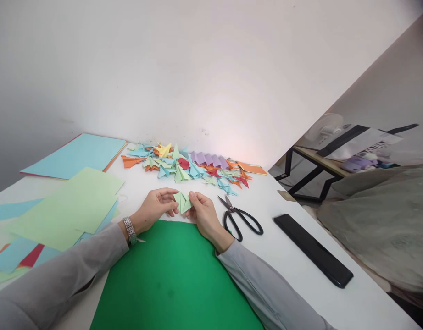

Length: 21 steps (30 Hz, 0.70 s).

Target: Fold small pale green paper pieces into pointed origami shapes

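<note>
The left hand (158, 206) and right hand (206, 213) pinched one folded paper (183, 202) past a green sheet (170, 279) on the bench (294, 270) — one pair of scissors (236, 210) and one black bar (313, 250) lay rightward; a bag (366, 139) beyond read "NEW."

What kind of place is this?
Probably a craft spot in a room: a small folded pale-green paper piece in hand, a heap of colourful folded-paper shapes, and black-handled metal scissors on a white table.
</note>
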Each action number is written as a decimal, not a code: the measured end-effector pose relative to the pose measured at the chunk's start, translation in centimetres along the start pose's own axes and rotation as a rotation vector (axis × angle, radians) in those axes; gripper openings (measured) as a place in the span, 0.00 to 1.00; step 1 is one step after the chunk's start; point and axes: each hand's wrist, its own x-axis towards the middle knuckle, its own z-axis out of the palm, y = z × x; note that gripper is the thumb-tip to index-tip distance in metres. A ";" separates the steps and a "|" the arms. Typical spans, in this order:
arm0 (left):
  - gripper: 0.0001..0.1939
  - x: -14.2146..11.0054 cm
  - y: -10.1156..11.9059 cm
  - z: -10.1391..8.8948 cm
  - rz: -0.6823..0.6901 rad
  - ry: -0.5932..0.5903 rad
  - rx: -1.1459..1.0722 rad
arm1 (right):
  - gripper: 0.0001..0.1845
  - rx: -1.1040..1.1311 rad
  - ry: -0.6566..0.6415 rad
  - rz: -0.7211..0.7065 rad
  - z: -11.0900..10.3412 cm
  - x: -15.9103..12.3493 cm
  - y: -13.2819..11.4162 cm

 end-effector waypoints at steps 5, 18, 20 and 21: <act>0.15 0.4 -0.2 -0.1 0.024 0.127 -0.051 | 0.17 -0.026 0.086 -0.113 0.1 -0.2 0.2; 0.11 0.3 -0.4 -0.2 -0.018 0.007 -0.001 | 0.18 -0.098 0.020 -0.123 0.3 -0.3 0.2; 0.10 0.3 -0.4 -0.3 -0.022 0.015 -0.011 | 0.18 -0.075 0.016 -0.115 0.4 -0.5 0.1; 0.10 0.3 -0.4 -0.3 -0.026 0.023 -0.020 | 0.18 -0.068 0.016 -0.110 0.4 -0.6 -0.1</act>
